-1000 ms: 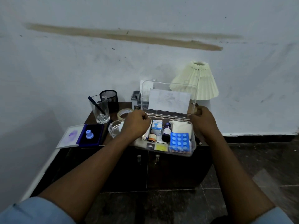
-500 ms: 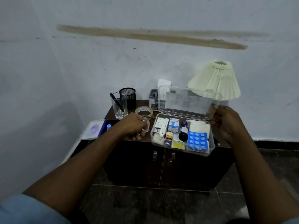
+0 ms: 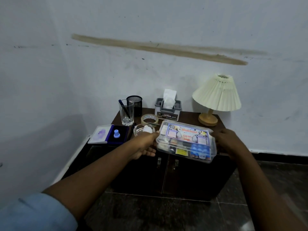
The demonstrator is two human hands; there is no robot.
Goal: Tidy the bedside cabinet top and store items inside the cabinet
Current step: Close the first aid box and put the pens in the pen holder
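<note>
Holding first-aid box [image 3: 191,151], lid [image 3: 185,133] now closed

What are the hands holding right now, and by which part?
The clear first aid box, with its lid closed. The left hand grips its left end and the right hand holds its right end.

Bedroom; bedside cabinet [image 3: 166,177], lamp [image 3: 216,95]

Head view, seemingly near, down onto cabinet [image 3: 146,177].
</note>
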